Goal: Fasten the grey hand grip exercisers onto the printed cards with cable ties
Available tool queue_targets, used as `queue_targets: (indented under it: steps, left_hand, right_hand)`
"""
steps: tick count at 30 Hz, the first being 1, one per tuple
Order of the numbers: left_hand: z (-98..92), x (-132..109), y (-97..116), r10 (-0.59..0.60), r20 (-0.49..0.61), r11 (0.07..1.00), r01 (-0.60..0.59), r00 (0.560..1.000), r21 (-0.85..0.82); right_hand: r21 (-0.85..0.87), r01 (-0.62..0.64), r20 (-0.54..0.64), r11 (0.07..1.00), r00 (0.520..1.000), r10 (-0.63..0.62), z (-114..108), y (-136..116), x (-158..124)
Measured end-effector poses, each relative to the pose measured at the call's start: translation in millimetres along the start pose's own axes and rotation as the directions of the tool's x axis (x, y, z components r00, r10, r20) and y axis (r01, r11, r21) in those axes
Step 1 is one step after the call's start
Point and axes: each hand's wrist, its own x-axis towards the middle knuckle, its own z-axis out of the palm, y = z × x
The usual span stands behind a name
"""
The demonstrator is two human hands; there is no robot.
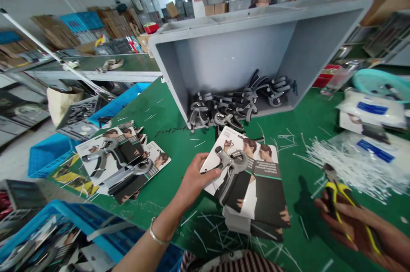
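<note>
My left hand (pixel 195 178) grips the left edge of a printed card (pixel 262 178) with a grey hand gripper (pixel 232 169) fixed on it, on top of a small stack of cards in front of me. My right hand (pixel 355 225) at the lower right is closed round yellow-handled cutters (pixel 336 188). Finished cards with hand grippers (pixel 121 165) lie in a pile to the left on the green table (pixel 173 135).
A grey bin (pixel 230 50) tipped on its side holds several loose hand grippers (pixel 237 101). White cable ties (pixel 349 165) are heaped at right, near bagged packs. Blue crates stand at the left and lower left. A person is behind the bin.
</note>
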Motion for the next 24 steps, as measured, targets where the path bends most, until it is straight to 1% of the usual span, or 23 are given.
queue_targets:
  steps: [1,2,3,4,6,8,9,10,12,16,18,20,22,24]
  left_hand:
    - [4.3,1,3,0.037,0.013,0.999,-0.037,0.999,0.008]
    - [9.0,2,6,0.075,0.030,0.997,-0.076,0.997,0.026]
    - [13.8,3,10,0.110,0.046,0.992,-0.112,0.993,0.051]
    - [18.1,4,14,0.139,0.062,0.986,-0.144,0.988,0.081]
    - [24.6,5,22,0.170,0.092,0.974,-0.181,0.981,0.135]
    - [27.3,3,26,0.184,0.109,0.966,-0.200,0.977,0.166]
    - [27.2,2,27,0.188,0.113,0.963,-0.206,0.976,0.175]
    - [26.4,0,27,0.192,0.112,0.960,-0.210,0.975,0.184]
    - [23.7,-2,27,0.198,0.105,0.954,-0.216,0.975,0.209]
    - [18.9,-4,26,0.211,0.122,0.936,-0.236,0.970,0.260]
    - [18.1,-3,26,0.220,0.141,0.930,-0.251,0.965,0.267]
    - [18.3,-2,26,0.222,0.155,0.931,-0.257,0.963,0.259]
    - [18.8,-1,26,0.219,0.157,0.939,-0.252,0.963,0.234]
    - [18.9,0,24,0.207,0.147,0.953,-0.234,0.967,0.194]
  right_hand:
    - [0.111,-0.052,0.091,0.992,0.995,0.042,12,-9,-5]
    - [0.188,-0.104,0.196,0.977,0.978,0.066,26,-19,-8]
    - [0.212,-0.141,0.317,0.967,0.946,0.068,39,-29,-9]
    - [0.196,-0.151,0.424,0.969,0.904,0.055,52,-41,-9]
    - [0.098,-0.150,0.605,0.984,0.794,0.061,72,-62,-3]
    - [-0.001,-0.134,0.702,0.991,0.705,0.096,84,-80,7]
    - [-0.035,-0.130,0.725,0.991,0.679,0.114,88,-86,12]
    - [-0.058,-0.130,0.736,0.990,0.665,0.130,91,-91,16]
    - [-0.082,-0.142,0.738,0.987,0.656,0.156,95,-97,23]
    - [-0.083,-0.174,0.744,0.981,0.644,0.177,100,-100,29]
    - [-0.078,-0.204,0.755,0.976,0.627,0.192,101,-101,30]
    - [-0.093,-0.229,0.753,0.969,0.620,0.219,101,-101,33]
    - [-0.118,-0.224,0.730,0.967,0.641,0.238,101,-101,35]
    - [-0.150,-0.186,0.688,0.971,0.686,0.238,103,-99,37]
